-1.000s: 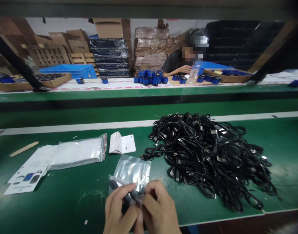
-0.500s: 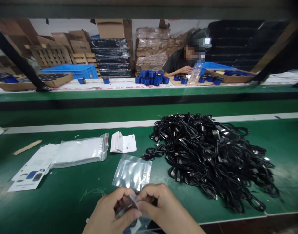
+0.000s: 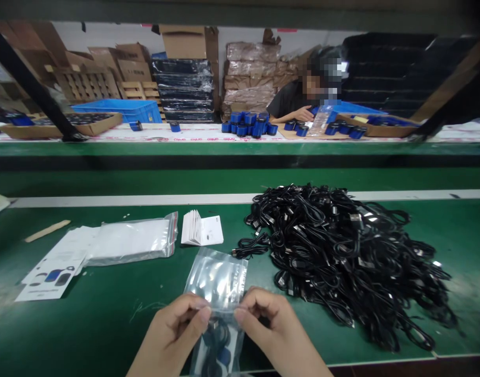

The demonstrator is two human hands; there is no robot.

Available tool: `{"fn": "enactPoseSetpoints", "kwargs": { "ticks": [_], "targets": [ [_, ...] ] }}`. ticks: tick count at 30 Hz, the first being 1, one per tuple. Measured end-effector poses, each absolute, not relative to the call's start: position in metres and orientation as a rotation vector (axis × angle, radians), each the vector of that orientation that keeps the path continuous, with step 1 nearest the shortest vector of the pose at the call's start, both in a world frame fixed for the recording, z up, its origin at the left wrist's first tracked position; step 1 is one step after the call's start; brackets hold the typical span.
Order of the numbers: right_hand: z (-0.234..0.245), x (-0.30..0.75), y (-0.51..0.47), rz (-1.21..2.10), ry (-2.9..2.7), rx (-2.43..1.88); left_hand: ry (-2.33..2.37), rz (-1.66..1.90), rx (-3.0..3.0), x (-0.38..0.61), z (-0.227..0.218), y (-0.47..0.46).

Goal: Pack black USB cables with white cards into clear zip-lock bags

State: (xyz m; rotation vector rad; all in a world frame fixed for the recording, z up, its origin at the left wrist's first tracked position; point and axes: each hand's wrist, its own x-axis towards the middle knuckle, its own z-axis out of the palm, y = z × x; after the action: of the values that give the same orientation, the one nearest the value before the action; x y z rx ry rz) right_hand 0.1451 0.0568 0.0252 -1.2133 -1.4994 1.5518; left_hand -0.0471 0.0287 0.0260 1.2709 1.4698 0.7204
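Between my two hands is a clear plastic zip bag (image 3: pixel 235 343) with a coiled black cable and a printed card inside. My left hand (image 3: pixel 175 327) pinches the left end of its top edge between thumb and finger. At the right end, my right hand (image 3: pixel 269 324) pinches the same edge. Just beyond my fingertips another clear bag (image 3: pixel 218 275) lies flat on the green table. A small folded leaflet (image 3: pixel 208 230) stands partly fanned behind it. To the right spreads a big heap of black USB cables (image 3: pixel 334 251), with one coiled cable (image 3: pixel 250 246) at its left edge.
On the left lie a bagged stack of white sheets (image 3: pixel 132 240), printed cards (image 3: pixel 51 280) and a flat wooden stick (image 3: pixel 47 230). Across the raised ledge are blue round items (image 3: pixel 249 125), a plastic bottle (image 3: pixel 320 119) and a co-worker (image 3: pixel 290 102).
My hands have moved apart along the bag's top edge, and the bag now hangs flatter with its cable and card in plain sight. The view has shifted slightly.
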Motion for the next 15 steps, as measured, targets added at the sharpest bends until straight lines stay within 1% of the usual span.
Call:
{"fn": "enactPoseSetpoints", "kwargs": {
  "ticks": [4, 9, 15],
  "targets": [
    [0.026, 0.145, 0.056, 1.481, -1.57, -1.155, 1.491, 0.723, 1.367, -0.046, 0.03, 0.026],
    [0.024, 0.14, 0.056, 1.457, -1.683, -1.156, 1.462, 0.814, 1.353, -0.035, 0.031, 0.023],
    [0.018, 0.132, 0.05, 1.3, -1.739, -1.151, 1.445, 0.856, 1.319, -0.031, 0.024, 0.022]
  ]
}}
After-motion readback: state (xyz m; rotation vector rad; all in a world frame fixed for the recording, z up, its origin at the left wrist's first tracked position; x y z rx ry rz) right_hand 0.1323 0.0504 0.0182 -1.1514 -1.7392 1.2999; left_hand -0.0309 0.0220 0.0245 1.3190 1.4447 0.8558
